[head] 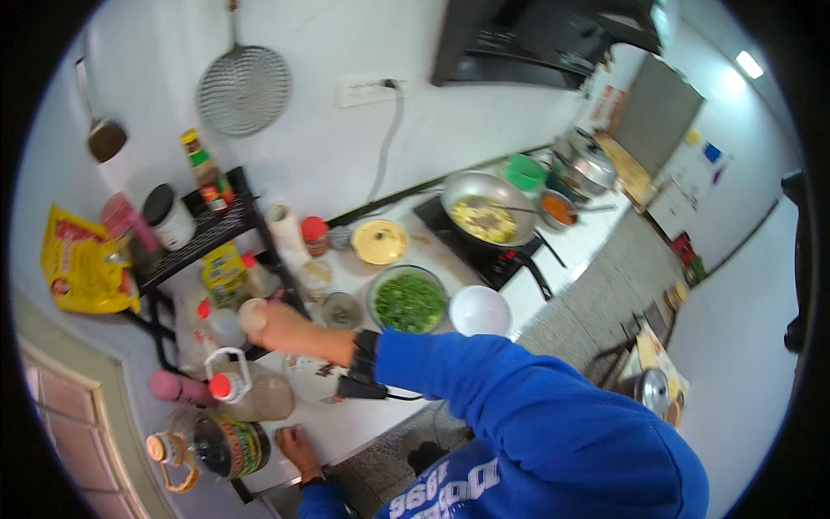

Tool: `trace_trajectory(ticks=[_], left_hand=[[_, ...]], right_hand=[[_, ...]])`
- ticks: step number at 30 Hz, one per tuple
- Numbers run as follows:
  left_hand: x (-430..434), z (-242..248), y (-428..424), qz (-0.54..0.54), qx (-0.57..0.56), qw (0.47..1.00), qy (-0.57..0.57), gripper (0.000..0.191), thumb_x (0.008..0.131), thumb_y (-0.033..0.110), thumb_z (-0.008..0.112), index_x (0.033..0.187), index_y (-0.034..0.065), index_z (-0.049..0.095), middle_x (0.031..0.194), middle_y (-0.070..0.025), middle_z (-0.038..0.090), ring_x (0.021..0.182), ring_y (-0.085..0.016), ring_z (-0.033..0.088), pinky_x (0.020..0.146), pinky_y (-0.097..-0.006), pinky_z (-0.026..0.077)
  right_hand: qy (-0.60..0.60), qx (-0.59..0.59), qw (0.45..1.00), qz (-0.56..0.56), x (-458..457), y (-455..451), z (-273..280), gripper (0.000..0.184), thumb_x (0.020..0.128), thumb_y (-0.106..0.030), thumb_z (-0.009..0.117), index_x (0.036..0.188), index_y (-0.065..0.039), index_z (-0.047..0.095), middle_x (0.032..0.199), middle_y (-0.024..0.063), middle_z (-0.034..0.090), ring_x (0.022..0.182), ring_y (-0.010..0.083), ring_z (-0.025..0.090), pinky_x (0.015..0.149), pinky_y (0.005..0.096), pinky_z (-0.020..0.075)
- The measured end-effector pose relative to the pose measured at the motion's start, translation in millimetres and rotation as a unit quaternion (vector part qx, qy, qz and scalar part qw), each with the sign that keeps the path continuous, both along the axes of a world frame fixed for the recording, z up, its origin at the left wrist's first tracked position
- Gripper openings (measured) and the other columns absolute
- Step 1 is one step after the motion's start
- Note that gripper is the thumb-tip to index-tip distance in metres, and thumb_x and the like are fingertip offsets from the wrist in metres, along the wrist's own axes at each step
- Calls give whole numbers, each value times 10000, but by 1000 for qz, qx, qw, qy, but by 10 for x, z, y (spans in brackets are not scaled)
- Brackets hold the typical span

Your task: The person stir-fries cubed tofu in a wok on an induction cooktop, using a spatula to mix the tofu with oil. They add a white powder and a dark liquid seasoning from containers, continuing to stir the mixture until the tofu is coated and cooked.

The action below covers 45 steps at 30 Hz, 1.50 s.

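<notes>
My right hand (282, 327) reaches across to the left, in front of the black two-tier shelf (201, 243). Its fingers close around a pale round-ended object (253, 316), too blurred to name further. Close beside it are a clear bottle with a red cap (224, 324) and a glass jar (340, 311). Below that forearm lies a white plate (308, 376) with small dark bits of food. My left hand (297, 449) rests low on the white countertop (350, 422), by a large dark oil bottle (233, 444); whether its fingers grip anything is unclear.
A wok (483, 214) holding yellow food sits on the black induction cooker (493, 263), its handle towards the counter's front edge. Nearer are a bowl of chopped greens (407, 301) and a white bowl (480, 311). A large jug with a red cap (259, 392) stands left.
</notes>
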<state>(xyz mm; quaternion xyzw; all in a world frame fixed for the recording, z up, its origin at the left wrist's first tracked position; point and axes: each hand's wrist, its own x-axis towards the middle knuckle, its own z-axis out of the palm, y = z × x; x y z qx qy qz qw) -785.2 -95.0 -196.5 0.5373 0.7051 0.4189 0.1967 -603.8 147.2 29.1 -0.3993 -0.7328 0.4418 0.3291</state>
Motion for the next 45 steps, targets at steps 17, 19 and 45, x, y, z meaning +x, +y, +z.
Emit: trace_trajectory(ticks=[17,19,45], left_hand=[[2084,4866,-121,-431,533,724,-70,488,1007,387,570,1133,-73,676,1035,-250,667,962,-320,646,880,-430,518],[2465,4938,-130,-452,531,713,-67,498,1003,397,575,1141,-72,673,1049,-250,663,976,-322,643,889,-433,515],[5508,5451,-203,-365,494,782,104,663,950,527,633,1242,-69,623,1228,-251,620,1161,-349,594,1005,-464,481]], right_hand=[[-253,-202,946,28,4327,-3127,1900,518,1014,-336,685,1402,-4,599,1229,190,697,1029,288,717,906,400,555],[-232,-209,950,4,4653,-3274,1944,521,1015,-328,689,1412,-4,596,1231,175,703,1036,260,716,909,385,551],[-117,-213,957,-158,8307,-3577,1850,415,993,-181,728,1351,11,643,1186,135,731,1067,181,692,916,321,564]])
